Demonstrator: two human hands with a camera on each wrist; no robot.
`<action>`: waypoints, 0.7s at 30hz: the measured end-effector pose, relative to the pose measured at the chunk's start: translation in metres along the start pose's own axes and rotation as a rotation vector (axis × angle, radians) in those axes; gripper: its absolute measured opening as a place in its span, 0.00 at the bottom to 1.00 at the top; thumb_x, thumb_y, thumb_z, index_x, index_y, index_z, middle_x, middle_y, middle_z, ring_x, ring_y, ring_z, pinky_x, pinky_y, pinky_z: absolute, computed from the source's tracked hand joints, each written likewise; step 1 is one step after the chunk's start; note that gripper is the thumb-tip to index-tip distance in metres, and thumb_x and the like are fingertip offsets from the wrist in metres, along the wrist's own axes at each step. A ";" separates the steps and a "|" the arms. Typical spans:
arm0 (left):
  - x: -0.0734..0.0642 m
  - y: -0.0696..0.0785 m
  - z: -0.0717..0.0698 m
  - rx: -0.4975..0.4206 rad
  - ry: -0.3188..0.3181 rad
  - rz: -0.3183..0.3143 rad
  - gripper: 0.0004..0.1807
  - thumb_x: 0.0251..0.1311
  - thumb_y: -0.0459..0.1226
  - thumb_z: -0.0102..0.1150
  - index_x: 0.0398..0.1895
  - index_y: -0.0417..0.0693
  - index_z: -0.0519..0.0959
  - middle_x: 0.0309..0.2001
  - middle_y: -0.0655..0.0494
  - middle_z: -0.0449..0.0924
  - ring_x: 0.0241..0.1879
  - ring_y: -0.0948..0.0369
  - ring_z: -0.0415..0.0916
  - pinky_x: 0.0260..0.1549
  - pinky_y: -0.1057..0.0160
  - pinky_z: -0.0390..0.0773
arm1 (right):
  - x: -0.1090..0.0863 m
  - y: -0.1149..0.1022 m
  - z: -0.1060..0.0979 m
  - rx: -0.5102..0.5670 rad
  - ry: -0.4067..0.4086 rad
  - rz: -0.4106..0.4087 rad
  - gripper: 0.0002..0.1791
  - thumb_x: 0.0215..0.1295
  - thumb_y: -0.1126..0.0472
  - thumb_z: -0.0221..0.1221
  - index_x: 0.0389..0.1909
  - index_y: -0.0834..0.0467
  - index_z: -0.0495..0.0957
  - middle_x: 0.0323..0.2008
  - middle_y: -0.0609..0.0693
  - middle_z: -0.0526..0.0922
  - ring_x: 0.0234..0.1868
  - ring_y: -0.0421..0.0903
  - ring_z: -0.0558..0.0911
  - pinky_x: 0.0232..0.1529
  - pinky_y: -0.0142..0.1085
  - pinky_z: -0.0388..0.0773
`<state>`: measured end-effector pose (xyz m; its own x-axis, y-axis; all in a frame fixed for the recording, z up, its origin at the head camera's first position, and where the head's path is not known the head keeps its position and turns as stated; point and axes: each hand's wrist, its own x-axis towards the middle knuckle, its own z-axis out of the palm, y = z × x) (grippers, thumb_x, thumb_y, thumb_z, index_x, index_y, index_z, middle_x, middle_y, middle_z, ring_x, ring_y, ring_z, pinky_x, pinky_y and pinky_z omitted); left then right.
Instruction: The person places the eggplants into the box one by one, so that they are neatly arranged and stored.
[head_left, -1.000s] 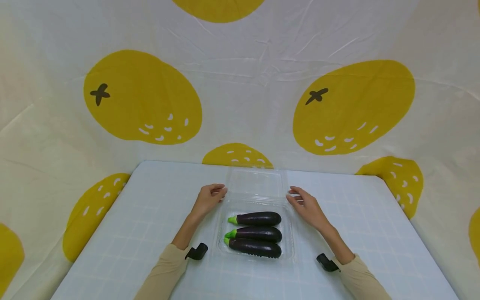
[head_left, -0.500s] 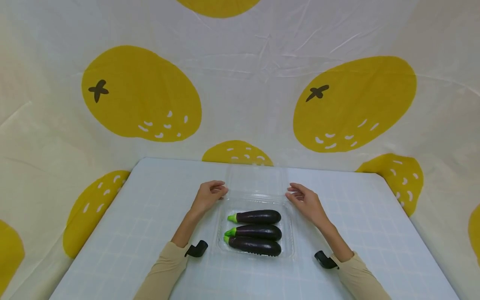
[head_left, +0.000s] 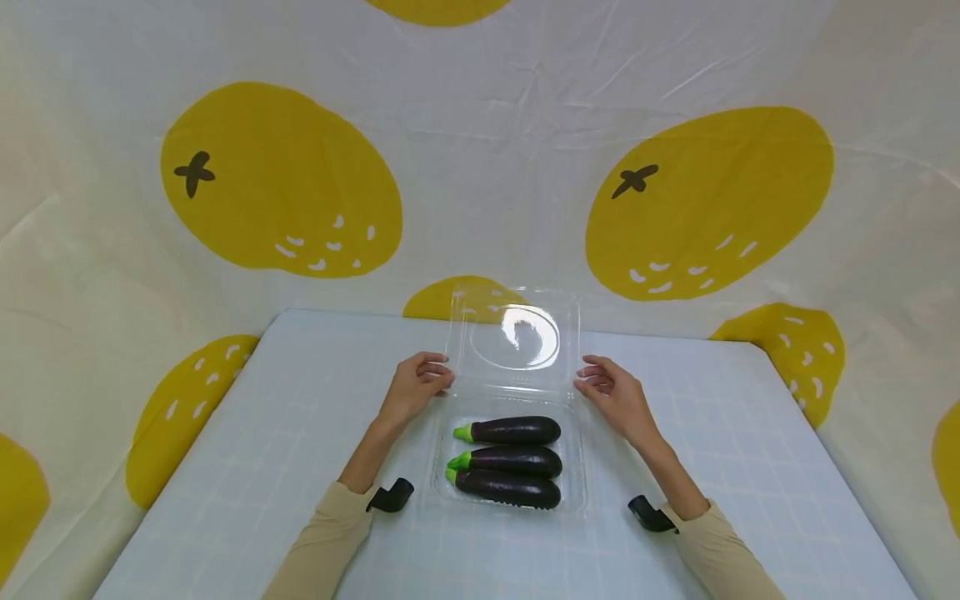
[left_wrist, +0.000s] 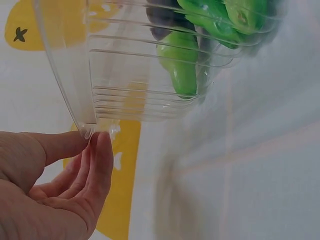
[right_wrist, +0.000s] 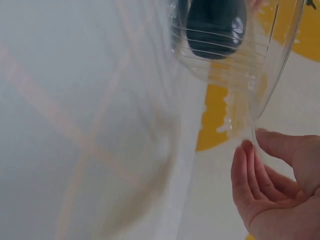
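Observation:
A clear plastic clamshell container (head_left: pixel 579 492) stands in the middle of the table in the head view. Three dark purple eggplants (head_left: pixel 517 431) lie side by side in its base, green stem ends to the left. Its hinged lid (head_left: pixel 517 333) is tilted up at the far side, with a bright glare on it. My left hand (head_left: pixel 408 392) pinches the lid's left edge near the hinge; the left wrist view shows thumb and fingertips meeting on the plastic corner (left_wrist: pixel 89 131). On the opposite side my right hand (head_left: pixel 618 404) pinches the right edge between thumb and fingers.
The table (head_left: pixel 315 367) has a pale, faintly checked cover. Behind it hangs a white cloth backdrop (head_left: pixel 495 167) with large yellow fruit prints. A black wrist camera (head_left: pixel 393 496) sits by the left sleeve, another black camera (head_left: pixel 649 514) by the right one.
The lid has swung upward from lying back nearly flat to standing steeper, its far edge now higher over the backdrop. Both hands stay at its sides. The head view has tilted slightly down.

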<state>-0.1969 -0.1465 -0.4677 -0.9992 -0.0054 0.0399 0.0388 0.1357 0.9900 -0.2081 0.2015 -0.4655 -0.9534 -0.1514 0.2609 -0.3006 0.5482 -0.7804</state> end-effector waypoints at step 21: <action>-0.002 0.000 -0.004 0.067 -0.003 0.179 0.12 0.64 0.25 0.67 0.48 0.28 0.78 0.41 0.35 0.84 0.42 0.40 0.83 0.37 0.66 0.86 | -0.006 -0.032 -0.011 0.126 0.056 -0.134 0.17 0.61 0.77 0.67 0.50 0.75 0.76 0.39 0.69 0.84 0.42 0.66 0.84 0.45 0.25 0.82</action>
<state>-0.1946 -0.1505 -0.4676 -0.9764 0.0273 0.2142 0.2153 0.1995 0.9559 -0.1923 0.1940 -0.4363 -0.9028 -0.1684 0.3956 -0.4288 0.4187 -0.8005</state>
